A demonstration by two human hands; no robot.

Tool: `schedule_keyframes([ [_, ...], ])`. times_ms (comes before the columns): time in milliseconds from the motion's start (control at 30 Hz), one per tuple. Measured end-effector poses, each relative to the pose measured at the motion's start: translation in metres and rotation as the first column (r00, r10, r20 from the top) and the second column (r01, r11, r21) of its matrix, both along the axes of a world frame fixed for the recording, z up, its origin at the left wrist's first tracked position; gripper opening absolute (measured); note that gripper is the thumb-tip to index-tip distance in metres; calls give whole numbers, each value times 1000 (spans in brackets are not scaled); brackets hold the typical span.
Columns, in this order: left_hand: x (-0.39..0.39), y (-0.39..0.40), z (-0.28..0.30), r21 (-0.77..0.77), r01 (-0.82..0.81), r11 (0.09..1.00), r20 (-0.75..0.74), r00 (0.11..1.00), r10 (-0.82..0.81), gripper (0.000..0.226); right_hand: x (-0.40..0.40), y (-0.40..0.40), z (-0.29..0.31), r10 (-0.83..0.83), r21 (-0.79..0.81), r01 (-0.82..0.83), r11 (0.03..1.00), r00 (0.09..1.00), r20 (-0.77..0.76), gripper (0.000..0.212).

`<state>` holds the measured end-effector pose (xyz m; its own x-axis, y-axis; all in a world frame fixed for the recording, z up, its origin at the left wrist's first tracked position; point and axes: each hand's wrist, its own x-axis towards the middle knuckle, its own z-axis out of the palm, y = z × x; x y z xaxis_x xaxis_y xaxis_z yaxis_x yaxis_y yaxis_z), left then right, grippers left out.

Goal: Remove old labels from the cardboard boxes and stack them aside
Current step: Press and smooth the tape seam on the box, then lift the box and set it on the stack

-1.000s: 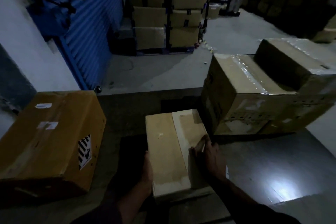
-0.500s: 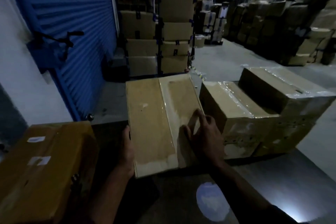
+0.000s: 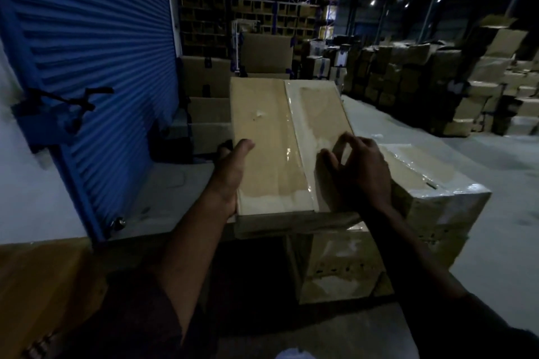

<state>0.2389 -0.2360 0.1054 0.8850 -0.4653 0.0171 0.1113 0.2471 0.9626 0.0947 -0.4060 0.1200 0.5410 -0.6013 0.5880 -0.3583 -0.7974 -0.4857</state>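
Note:
I hold a flat tan cardboard box (image 3: 271, 143) up in front of me, its top sealed with a glossy tape strip down the middle. My left hand (image 3: 230, 175) grips its left edge, thumb on top and fingers underneath. My right hand (image 3: 358, 172) grips the right side, fingers curled on the top face. The box hangs over the near left end of a taped, plastic-wrapped box (image 3: 431, 198) standing on the floor to the right.
A larger brown box (image 3: 43, 285) sits low at the left. A blue roller shutter (image 3: 87, 67) fills the left wall. Stacked cartons (image 3: 204, 81) stand behind the held box, and piles of boxes (image 3: 423, 81) line the far right across grey floor.
The small box has been lifted from the floor to chest height and carried towards the wrapped box on the right. My view has tilted upward into the warehouse.

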Motion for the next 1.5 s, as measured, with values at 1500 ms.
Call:
schedule_keyframes([
  [1500, -10, 16, -114, 116, -601, 791, 674, 633, 382, 23, 76, 75, -80, 590, -316, -576, 754, 805, -61, 16],
])
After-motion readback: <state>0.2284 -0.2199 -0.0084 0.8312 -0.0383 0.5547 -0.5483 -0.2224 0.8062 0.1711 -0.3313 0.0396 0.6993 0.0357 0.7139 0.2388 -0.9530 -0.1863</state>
